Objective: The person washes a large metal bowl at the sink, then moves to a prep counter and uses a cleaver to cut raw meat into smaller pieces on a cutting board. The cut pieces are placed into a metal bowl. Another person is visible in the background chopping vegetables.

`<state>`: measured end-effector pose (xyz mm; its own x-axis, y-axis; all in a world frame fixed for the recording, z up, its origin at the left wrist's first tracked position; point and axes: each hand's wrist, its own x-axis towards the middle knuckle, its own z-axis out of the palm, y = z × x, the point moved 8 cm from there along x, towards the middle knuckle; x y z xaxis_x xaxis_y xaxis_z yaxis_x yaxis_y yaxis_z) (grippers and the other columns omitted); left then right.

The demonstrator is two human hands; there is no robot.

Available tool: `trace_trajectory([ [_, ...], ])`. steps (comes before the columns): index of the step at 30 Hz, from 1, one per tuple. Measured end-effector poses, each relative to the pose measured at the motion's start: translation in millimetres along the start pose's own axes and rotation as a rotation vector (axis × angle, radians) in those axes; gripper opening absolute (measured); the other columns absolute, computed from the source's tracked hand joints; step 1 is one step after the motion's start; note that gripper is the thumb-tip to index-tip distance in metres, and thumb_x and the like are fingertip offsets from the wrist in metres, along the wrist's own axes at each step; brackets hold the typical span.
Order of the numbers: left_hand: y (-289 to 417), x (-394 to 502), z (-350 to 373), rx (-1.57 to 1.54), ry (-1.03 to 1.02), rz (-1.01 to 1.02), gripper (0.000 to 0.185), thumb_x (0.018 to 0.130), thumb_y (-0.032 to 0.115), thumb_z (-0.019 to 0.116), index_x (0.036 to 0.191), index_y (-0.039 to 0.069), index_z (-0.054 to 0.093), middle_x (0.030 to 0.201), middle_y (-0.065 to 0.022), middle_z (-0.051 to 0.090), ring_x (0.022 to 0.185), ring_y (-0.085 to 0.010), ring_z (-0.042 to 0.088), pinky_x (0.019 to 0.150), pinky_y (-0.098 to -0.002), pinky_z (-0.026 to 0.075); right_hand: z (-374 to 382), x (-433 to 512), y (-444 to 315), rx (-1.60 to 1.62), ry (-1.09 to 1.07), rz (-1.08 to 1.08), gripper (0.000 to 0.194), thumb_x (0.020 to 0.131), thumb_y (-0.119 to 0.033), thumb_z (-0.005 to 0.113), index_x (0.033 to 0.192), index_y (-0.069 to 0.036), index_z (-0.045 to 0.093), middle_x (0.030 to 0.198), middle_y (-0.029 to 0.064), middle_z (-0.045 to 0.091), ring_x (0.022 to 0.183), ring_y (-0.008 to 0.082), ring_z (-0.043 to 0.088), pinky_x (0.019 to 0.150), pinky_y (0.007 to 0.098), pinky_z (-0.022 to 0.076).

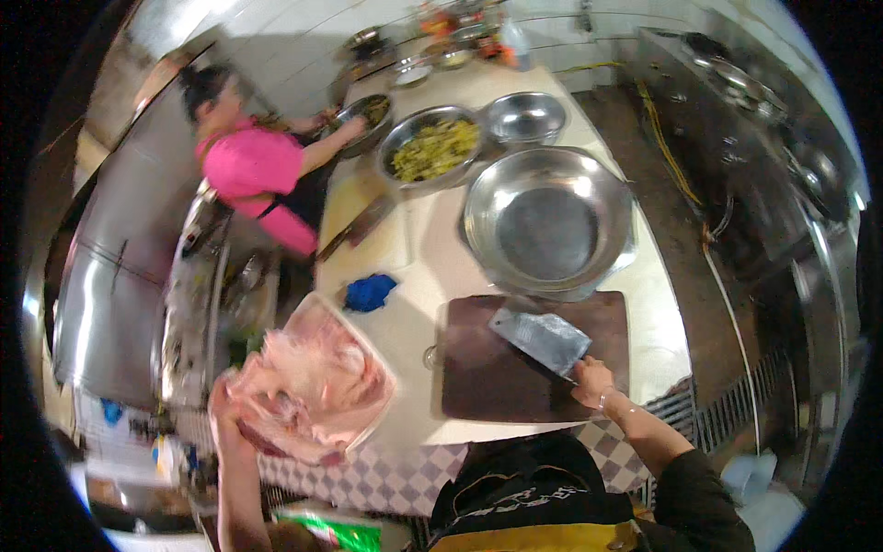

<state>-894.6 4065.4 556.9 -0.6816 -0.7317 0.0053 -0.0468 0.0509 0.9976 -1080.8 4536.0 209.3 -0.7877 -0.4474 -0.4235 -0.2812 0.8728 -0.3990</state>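
Note:
My right hand (594, 382) grips the handle of a cleaver (541, 339), whose broad blade lies over a dark brown cutting board (483, 386). At the left, my left hand (226, 407) is at the outer edge of a large slab of raw meat with pale fat and skin (310, 386); its fingers are partly hidden. Beneath the meat a white tray (319, 301) shows at its rim. Just beyond the board stands a wide, empty steel basin (548, 228). A crumpled blue cloth (370, 292) lies between the tray and a pale cutting board (386, 245).
A second cleaver (372, 219) rests on the pale board. Beyond it stand a bowl of chopped yellow-green vegetables (436, 148) and a smaller steel bowl (526, 117). At the far left side, a co-worker in pink (252, 162) has their hands at another bowl (372, 114).

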Motion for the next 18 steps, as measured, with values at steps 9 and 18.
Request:
trace_trajectory([
  [9,171,-72,-4,0.337,0.261,0.468,0.028,0.077,0.023,0.05,0.094,0.002,0.056,0.095,-0.0061,0.056,0.088,-0.0169,0.054,0.078,-0.0282,0.043,12,11,8,-0.103,0.072,-0.048,0.037,0.06,-0.024,0.07,0.085,-0.003,0.052,0.096,0.0146,0.051,0.09,0.0325,0.053,0.075,0.0403,0.0477],
  [18,57,-75,230,-0.487,-0.327,-0.283,0.054,0.057,-0.003,0.047,0.111,0.001,0.046,0.089,-0.0131,0.056,0.075,-0.0209,0.056,0.072,-0.03,0.048,10,-58,40,0.225,0.326,0.006,0.031,0.057,-0.019,0.064,0.079,0.0,0.054,0.079,0.0194,0.055,0.075,0.0389,0.053,0.066,0.0449,0.0433],
])
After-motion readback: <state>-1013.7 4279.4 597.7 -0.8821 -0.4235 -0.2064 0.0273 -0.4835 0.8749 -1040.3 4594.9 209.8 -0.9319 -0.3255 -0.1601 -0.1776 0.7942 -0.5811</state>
